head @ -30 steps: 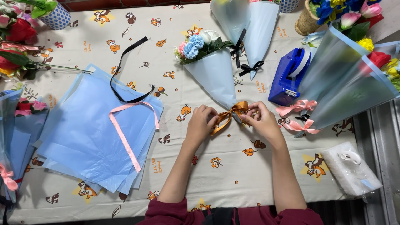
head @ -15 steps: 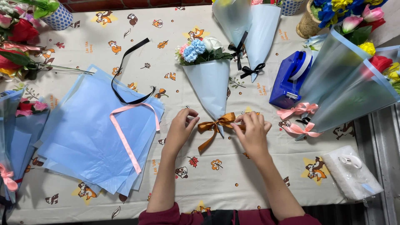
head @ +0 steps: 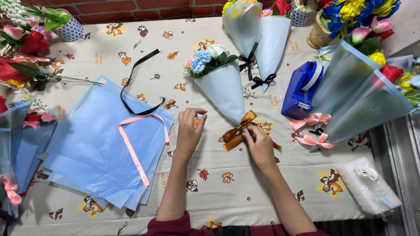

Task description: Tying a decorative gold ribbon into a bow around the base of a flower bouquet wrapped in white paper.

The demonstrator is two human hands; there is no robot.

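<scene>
Covering bow (head: 236,131) knot: right hand (head: 260,144), grip unclear.

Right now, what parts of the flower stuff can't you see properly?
- Knot of the brown ribbon bow: head view, covered by the right hand.
- Stems in the pale blue bouquet: head view, hidden by its paper cone.
- Wrapped bouquets at right: head view, partly cut off by the edge.

A single head-worn camera looks steeply down, fairly close, over the table (head: 262,192).
</scene>
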